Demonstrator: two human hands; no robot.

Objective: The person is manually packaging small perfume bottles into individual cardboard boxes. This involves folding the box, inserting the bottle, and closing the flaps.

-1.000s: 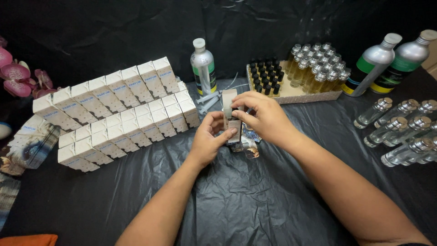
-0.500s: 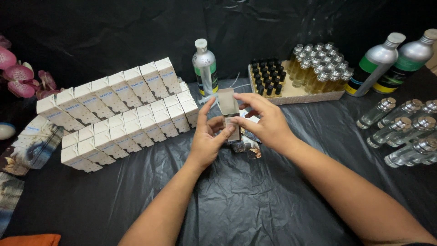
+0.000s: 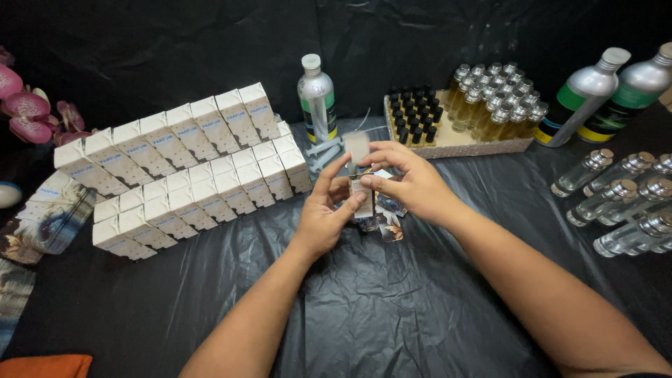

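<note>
Both hands meet over the middle of a table covered in black plastic sheeting [image 3: 392, 301]. The left hand [image 3: 323, 218] grips the lower part of a small white carton [image 3: 360, 183] between thumb and fingers, holding it upright just above the sheeting. The right hand [image 3: 407, 180] pinches the carton near its top, where the open flap [image 3: 357, 147] stands up; something small seems to sit in the opening, but it is too blurred to name. Beneath the hands lie a few patterned printed cards [image 3: 387, 225].

To the left, rows of closed white cartons [image 3: 183, 166] lean in two tiers. Behind the hands stand a silver bottle with a white cap [image 3: 316, 99] and some syringes [image 3: 323, 150], and beside them a tray [image 3: 463, 145] holding small dark-capped and silver-capped vials. Clear glass bottles [image 3: 621, 199] lie on the right, with two large silver bottles [image 3: 610, 89] beyond them.
</note>
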